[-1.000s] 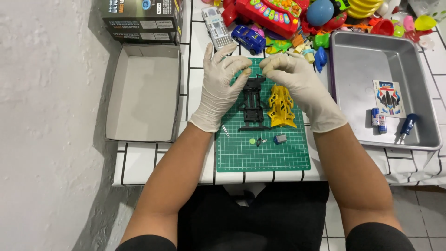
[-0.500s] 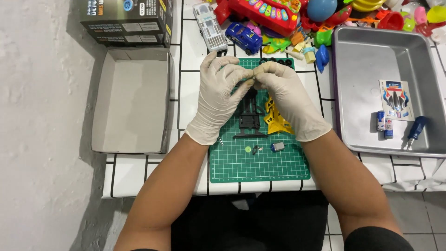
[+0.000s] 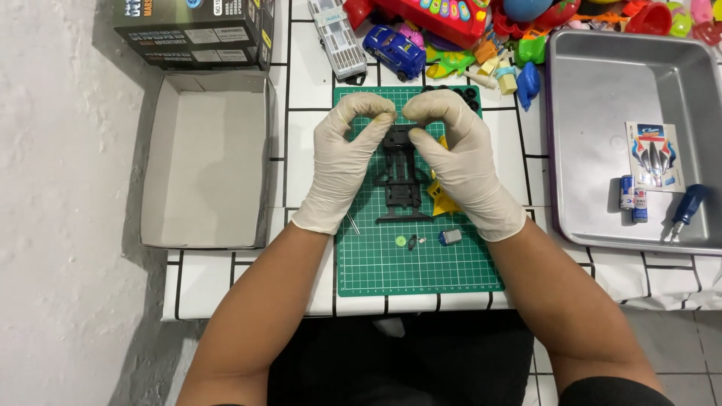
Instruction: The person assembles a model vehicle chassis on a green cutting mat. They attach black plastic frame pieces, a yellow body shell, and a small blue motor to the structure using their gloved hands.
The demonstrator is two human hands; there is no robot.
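Both of my hands wear pale gloves and hover over a green cutting mat [image 3: 421, 267]. My left hand [image 3: 342, 162] and my right hand [image 3: 459, 162] each pinch thumb to forefinger, and the two pinches meet on a tiny part, too small to identify. Directly below them lies a black toy car chassis [image 3: 402, 180]. A yellow body shell [image 3: 442, 201] pokes out from under my right hand. On the mat near my wrists lie a green gear [image 3: 401, 241], a small grey motor [image 3: 450, 237] and a thin metal pin [image 3: 352, 223].
An open cardboard box [image 3: 207, 158] sits left of the mat, with a dark printed box [image 3: 192, 30] behind it. On the right, a metal tray [image 3: 602, 113] holds a sticker sheet [image 3: 653, 156] and a blue screwdriver [image 3: 686, 207]. A blue toy car [image 3: 394, 51] and colourful toys crowd the back.
My hands have lifted off the chassis and drawn together above its far end, fingertips now pinched. The yellow shell has stayed beside the chassis.
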